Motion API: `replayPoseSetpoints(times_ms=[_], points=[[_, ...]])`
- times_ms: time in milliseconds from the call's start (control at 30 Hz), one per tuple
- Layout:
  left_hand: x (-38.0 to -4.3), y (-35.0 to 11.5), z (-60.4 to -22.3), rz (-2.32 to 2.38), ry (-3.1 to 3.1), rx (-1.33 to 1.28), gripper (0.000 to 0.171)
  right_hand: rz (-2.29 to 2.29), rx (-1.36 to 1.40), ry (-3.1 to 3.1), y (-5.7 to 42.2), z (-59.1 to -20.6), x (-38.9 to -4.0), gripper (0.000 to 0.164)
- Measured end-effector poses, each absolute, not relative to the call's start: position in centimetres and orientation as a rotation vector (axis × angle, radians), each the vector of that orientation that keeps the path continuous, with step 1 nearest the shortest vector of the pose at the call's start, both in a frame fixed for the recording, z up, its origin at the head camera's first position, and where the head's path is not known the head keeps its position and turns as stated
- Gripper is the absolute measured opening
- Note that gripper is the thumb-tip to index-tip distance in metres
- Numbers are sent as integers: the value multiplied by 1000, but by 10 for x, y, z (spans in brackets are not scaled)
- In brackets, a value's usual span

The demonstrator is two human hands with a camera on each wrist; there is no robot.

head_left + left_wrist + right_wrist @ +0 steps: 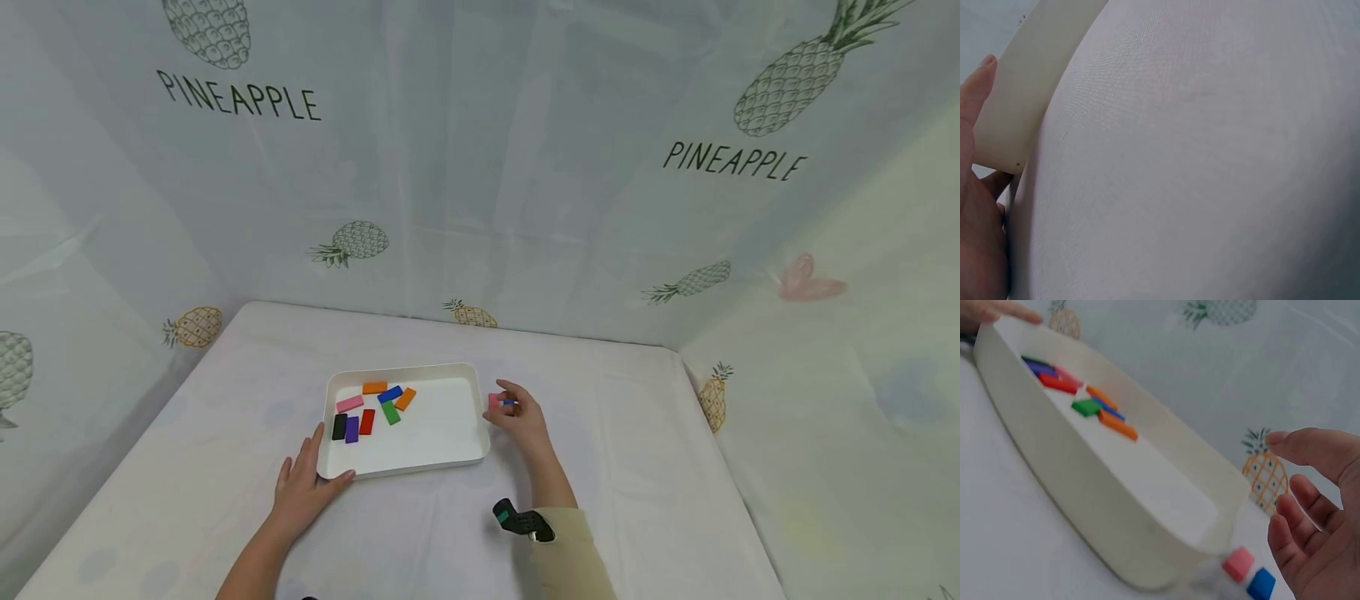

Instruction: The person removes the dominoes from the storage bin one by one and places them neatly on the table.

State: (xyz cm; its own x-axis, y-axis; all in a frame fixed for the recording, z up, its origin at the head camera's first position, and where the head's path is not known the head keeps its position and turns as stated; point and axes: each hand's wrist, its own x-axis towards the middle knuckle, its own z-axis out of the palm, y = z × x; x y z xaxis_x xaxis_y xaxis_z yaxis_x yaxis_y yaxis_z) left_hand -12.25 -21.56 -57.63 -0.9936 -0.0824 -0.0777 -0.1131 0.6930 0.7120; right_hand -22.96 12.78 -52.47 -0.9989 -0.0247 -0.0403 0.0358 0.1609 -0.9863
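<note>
A white tray (435, 425) lies on the table with several small coloured blocks in its left half, among them a red block (367, 422) and a green block (391, 412). My left hand (300, 492) rests against the tray's front left corner, thumb along the front wall and fingers at the left side. Just beyond the tray's right end, a pink block (1239, 564) and a blue block (1262, 584) lie side by side. Over these two, my right hand (521, 414) hovers with thumb and fingers spread apart, nothing between them in the right wrist view.
Inside the tray are also a black block (340, 427), a purple block (352, 429) and orange ones (375, 387). White cloth covers the table (637, 467). A pineapple-printed curtain (465, 167) hangs behind it and at both sides.
</note>
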Motion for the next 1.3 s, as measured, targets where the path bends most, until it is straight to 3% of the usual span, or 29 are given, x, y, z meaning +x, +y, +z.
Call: replayPoseSetpoints(times_ms=[233, 600, 1300], points=[[-123, -217, -576, 1215, 2873, -155, 107, -2006, -127, 2321, 90, -513, -221, 65], [-122, -217, -575, 1194, 2859, -174, 108, -1872, -234, 2291, 34, -529, -212, 57], [-120, -215, -572, 1217, 2829, -197, 108, -1574, -258, 2353, -4, -546, -233, 57]])
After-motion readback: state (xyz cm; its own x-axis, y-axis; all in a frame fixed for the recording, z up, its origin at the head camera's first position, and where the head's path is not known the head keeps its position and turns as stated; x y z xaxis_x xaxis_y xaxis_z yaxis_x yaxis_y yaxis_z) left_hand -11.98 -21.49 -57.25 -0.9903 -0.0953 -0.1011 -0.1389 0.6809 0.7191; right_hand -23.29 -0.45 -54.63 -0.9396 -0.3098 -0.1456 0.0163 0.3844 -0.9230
